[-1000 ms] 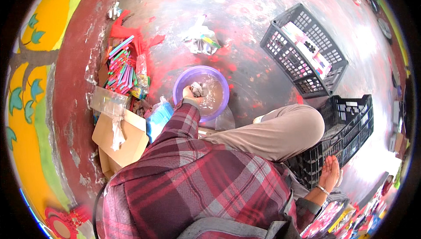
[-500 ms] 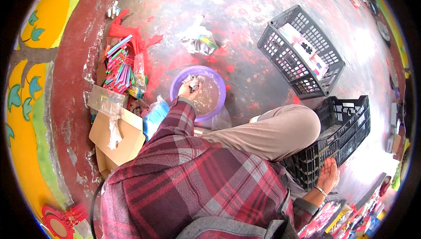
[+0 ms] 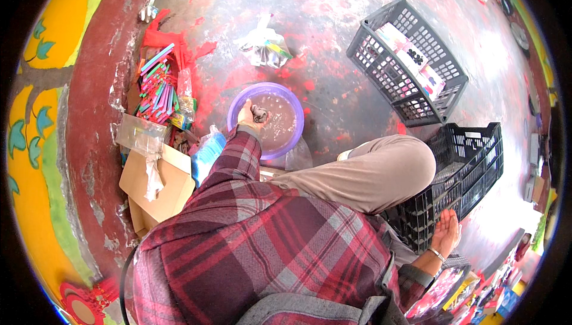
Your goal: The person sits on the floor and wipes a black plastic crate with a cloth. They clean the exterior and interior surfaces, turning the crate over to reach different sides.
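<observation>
Over the purple basin (image 3: 300, 123) of murky water, my left hand (image 3: 246, 115) is closed on a bunched, wet, greyish cloth (image 3: 260, 114). The cloth sits at the basin's left side, above or at the water; which one I cannot tell. Palm turned up and fingers stretched out, my right hand (image 3: 445, 234) is on the right with nothing in it. It is beside the near side of a black plastic crate (image 3: 473, 173); whether it touches the crate is unclear.
A second, dark grey crate (image 3: 438, 56) holds white and pink packages. At left lie colourful sticks (image 3: 159, 89), an opened cardboard box (image 3: 156, 182) and a blue package (image 3: 207, 155). A shiny plastic bag (image 3: 265, 49) rests beyond the basin. Bright packages (image 3: 459, 298) are piled at lower right.
The cloth has gone from loosely spread to a tighter bunch in my left hand. My right hand stays beside the black crate. The whole view has shifted slightly.
</observation>
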### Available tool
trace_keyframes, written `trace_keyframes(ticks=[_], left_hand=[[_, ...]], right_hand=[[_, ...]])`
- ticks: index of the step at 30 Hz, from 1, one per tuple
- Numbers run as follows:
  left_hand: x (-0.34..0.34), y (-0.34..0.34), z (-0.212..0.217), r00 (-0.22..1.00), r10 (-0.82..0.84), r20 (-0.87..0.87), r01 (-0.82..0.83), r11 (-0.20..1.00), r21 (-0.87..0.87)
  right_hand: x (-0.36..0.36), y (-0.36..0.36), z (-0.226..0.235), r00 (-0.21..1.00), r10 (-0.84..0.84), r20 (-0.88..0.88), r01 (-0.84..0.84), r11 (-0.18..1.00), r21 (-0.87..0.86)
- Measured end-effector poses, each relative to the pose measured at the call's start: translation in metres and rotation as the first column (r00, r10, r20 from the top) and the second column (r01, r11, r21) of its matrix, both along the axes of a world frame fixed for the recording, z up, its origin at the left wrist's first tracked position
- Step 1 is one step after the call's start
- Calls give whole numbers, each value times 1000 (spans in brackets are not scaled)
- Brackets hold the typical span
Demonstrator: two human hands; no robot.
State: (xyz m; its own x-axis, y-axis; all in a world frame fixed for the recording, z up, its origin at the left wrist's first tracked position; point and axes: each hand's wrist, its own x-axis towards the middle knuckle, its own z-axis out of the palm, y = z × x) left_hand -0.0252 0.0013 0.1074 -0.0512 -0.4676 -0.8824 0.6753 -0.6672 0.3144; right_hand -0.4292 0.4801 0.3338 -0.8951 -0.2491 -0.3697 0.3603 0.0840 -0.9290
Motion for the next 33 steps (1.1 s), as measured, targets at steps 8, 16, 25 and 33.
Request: trace_keyframes(ticks=[8,16,25,33], left_hand=[[10,-3,-60,976,-208,-68,197,971,-132],[10,-7,-49,986,-151,74,161,975,-154],[-14,0,4,873,-181,452,237,969,-69],[-21,-4,18,897,-96,431,162,980,-118]], right_hand=[[2,-4,6,1000,-9,-10,9,1000,20],[-2,2,7,1000,-1,-25,1,1000,-3],[1,3,7,999,-22,-28,23,999,36],[-2,10,-1,999,-40,-3,40,999,35]])
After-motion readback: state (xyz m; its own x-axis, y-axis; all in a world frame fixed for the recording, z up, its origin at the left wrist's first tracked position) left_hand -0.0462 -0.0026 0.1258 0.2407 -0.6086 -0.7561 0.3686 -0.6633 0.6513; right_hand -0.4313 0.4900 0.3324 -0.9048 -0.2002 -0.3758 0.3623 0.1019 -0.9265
